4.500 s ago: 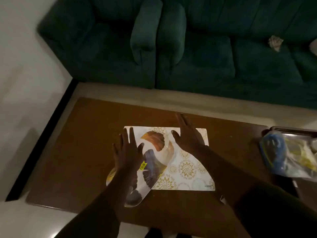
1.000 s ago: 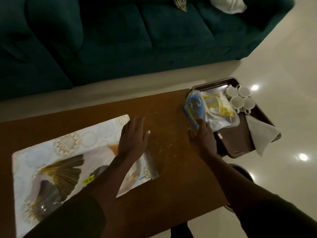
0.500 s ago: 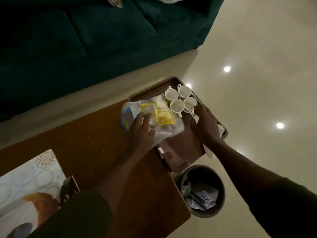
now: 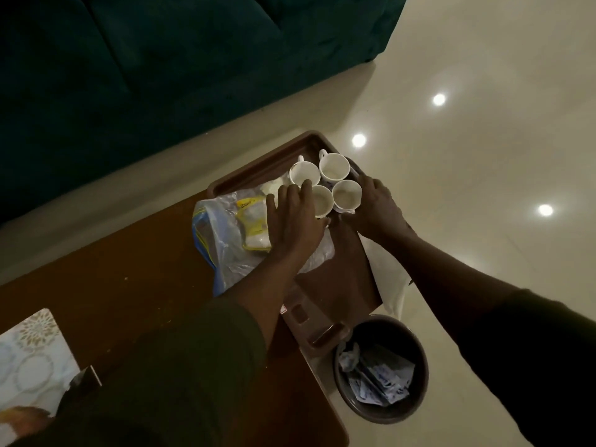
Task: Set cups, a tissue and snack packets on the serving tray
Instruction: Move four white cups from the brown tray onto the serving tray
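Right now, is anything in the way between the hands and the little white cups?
No. The left hand has its fingertips on the cluster of cups, and the right hand is against its other side. The snack bag lies beside them on the tray.

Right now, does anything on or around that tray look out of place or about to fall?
Yes. The brown tray juts past the table's end, above the waste bin. The white tissue hangs over its right rim, and the plastic bag of snack packets spills over its left edge onto the table.
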